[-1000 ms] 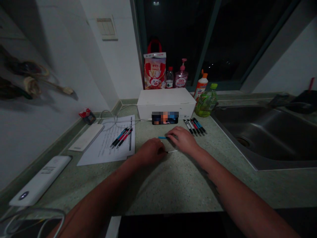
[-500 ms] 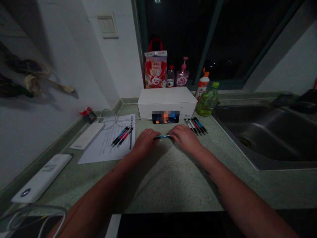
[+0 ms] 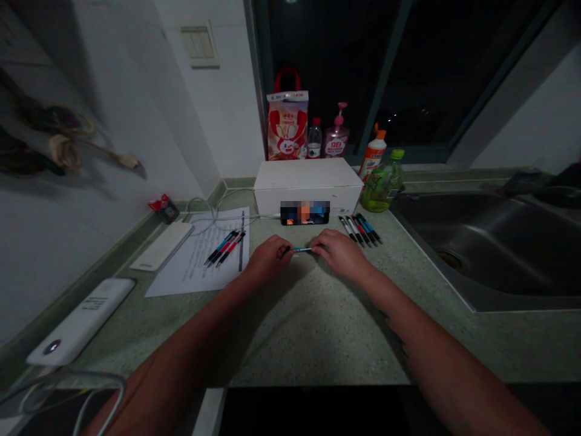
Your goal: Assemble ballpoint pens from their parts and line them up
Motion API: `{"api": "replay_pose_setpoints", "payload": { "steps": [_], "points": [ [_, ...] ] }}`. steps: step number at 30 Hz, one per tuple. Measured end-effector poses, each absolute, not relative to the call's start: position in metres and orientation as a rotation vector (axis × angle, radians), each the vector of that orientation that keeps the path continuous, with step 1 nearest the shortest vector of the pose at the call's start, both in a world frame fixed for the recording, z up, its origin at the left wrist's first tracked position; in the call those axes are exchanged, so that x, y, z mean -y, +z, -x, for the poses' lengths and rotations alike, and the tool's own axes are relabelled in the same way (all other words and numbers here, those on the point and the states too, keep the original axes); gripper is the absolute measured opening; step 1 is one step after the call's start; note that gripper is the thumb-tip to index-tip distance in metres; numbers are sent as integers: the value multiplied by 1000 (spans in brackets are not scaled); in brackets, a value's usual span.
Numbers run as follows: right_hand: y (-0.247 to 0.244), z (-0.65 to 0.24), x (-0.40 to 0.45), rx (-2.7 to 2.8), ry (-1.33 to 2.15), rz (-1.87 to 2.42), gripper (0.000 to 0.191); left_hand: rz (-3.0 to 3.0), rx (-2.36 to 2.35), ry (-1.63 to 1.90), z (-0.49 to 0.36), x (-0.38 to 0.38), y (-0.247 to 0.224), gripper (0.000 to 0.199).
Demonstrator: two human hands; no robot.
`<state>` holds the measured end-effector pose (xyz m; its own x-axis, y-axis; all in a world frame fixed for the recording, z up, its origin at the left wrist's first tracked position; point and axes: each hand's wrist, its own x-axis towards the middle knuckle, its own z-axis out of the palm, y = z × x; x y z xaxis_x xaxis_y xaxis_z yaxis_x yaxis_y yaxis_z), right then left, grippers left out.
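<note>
A blue and black pen (image 3: 301, 249) lies crosswise between my hands, just above the speckled counter. My left hand (image 3: 270, 259) pinches its dark end. The fingers of my right hand (image 3: 339, 249) are closed on the other end, where a thin whitish part shows; I cannot tell whether that is the barrel or an inner piece. Behind my hands a phone (image 3: 305, 213) leans sideways against a white box (image 3: 302, 174). Several pens (image 3: 360, 231) lie in a row beyond my right hand. More pens (image 3: 226, 249) in blue and red rest on a printed sheet (image 3: 181, 280) to the left.
A metal sink (image 3: 436, 284) is set into the counter at right. Bottles, among them a green one (image 3: 382, 189), stand by the box. At left lie a white power bank (image 3: 84, 321), a flat white box (image 3: 163, 245) and a looped cable (image 3: 218, 206).
My left hand has shifted slightly along the pen, and its dark end now sits more within the fingers. My right hand keeps its pinch. The view has moved a little.
</note>
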<state>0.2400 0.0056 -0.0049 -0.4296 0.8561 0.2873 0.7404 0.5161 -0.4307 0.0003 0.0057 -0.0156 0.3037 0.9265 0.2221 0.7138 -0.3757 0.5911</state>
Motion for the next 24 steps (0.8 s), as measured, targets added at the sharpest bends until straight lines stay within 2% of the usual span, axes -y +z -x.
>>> {"api": "replay_pose_setpoints", "payload": {
  "steps": [10,15,18,20,24],
  "points": [
    [4,-252,-8,2441,552,1452,14,-2290,-1615,516,7,-13,-25,18],
    [-2,-239,-5,2509,480,1489,11,-2314,-1599,470,2,-12,-28,17],
    [-2,-235,-2,2429,412,1492,13,-2194,-1635,603,3,-11,-23,18],
    [-2,-234,0,2336,381,1439,17,-2037,-1609,753,4,-10,-21,25],
    [-5,-226,6,2287,386,1192,29,-1709,-1320,889,-4,-6,-23,30]
  ]
}}
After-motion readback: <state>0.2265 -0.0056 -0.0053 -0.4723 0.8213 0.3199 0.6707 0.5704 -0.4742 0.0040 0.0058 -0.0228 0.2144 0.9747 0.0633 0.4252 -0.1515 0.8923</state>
